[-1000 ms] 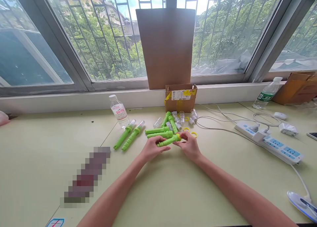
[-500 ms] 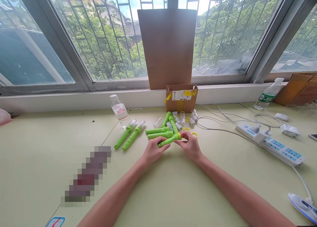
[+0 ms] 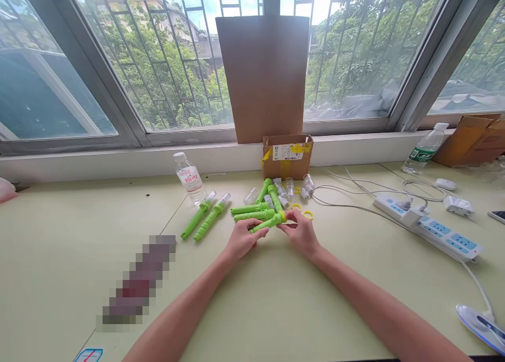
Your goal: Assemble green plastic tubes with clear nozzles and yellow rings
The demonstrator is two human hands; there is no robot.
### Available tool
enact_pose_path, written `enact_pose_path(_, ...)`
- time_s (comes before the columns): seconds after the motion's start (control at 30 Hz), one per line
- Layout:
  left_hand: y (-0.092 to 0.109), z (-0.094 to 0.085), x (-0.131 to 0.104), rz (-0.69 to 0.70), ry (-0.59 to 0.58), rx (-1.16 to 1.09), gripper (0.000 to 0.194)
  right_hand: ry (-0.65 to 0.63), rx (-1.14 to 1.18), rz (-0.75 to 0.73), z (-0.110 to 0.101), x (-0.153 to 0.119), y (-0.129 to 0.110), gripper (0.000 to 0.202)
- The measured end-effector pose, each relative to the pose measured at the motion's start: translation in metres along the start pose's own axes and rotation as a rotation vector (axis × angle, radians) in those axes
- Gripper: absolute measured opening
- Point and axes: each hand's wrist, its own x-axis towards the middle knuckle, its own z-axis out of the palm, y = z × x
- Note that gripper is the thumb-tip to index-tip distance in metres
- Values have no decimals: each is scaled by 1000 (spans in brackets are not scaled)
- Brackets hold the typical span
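A green plastic tube [image 3: 268, 223] is held between my two hands. My left hand [image 3: 245, 239] grips its lower left end. At its upper right end, my right hand [image 3: 302, 230] pinches a yellow ring [image 3: 283, 216] that sits around the tube. Just beyond lie more green tubes [image 3: 252, 214], small clear caps [image 3: 289, 187] and loose yellow rings [image 3: 308, 215]. Left of my hands, two green tubes with clear tips [image 3: 212, 217] rest side by side on the table.
A water bottle [image 3: 190, 179] stands behind the two tipped tubes. An open cardboard box [image 3: 287, 167] is at the back centre. On the right are a power strip [image 3: 430, 226], cables and another bottle [image 3: 425, 149]. A blurred dark object [image 3: 140, 280] lies at left.
The view has shifted slightly. Both hands remain on the tube and ring, with my left fingers moved a little along the tube.
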Motion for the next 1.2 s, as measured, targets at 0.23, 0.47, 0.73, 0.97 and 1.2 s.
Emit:
enact_pose_path(0.23,0,0,-1,-41,-23,-61,38,-19,-30,-18,-1,0,-2,30)
enact_pose_path(0.47,1,1,-1,-36,-47,6,40,-2,-23,-47,0,0,-1,31)
enact_pose_path(0.73,-5,7,-1,412,314,429,29,88,29,-43,0,1,-1,33)
enact_pose_path(0.97,-4,4,0,374,299,390,27,102,35,-9,0,-1,0,33)
enact_pose_path(1.2,0,5,-1,144,236,118,31,40,29,23,1,-2,-1,33)
